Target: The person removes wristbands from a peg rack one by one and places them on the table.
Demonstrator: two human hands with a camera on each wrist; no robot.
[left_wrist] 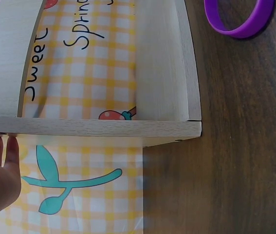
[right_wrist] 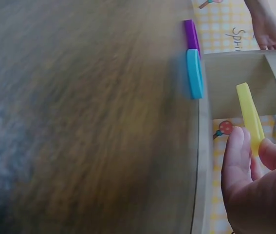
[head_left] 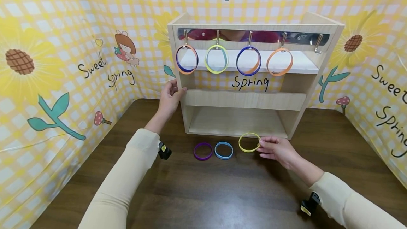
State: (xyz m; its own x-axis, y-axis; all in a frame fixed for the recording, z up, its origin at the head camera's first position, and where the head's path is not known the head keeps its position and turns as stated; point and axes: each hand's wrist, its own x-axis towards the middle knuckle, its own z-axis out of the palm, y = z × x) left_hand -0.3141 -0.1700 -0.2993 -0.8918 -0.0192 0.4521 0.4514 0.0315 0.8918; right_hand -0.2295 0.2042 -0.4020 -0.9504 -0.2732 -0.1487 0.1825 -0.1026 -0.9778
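Observation:
In the head view my right hand (head_left: 276, 150) pinches a yellow wristband (head_left: 240, 145) between thumb and fingers, low in front of the wooden shelf unit (head_left: 245, 100). The right wrist view has this band (right_wrist: 249, 114) edge-on, upright above the fingertips. My left hand (head_left: 169, 98) touches the unit's left side panel, thumb at the front edge and fingers against the outer face (left_wrist: 40, 126). On the table lie a purple wristband (head_left: 195, 151) and a light blue wristband (head_left: 231, 151), side by side.
Metal hooks line a shiny strip (head_left: 270, 36) on the unit. Hanging there are orange and dark blue bands (head_left: 197, 59), yellow and light blue bands (head_left: 206, 59), a dark blue band (head_left: 237, 61) with orange, and orange bands (head_left: 292, 61). The rightmost hook (head_left: 319, 43) is bare.

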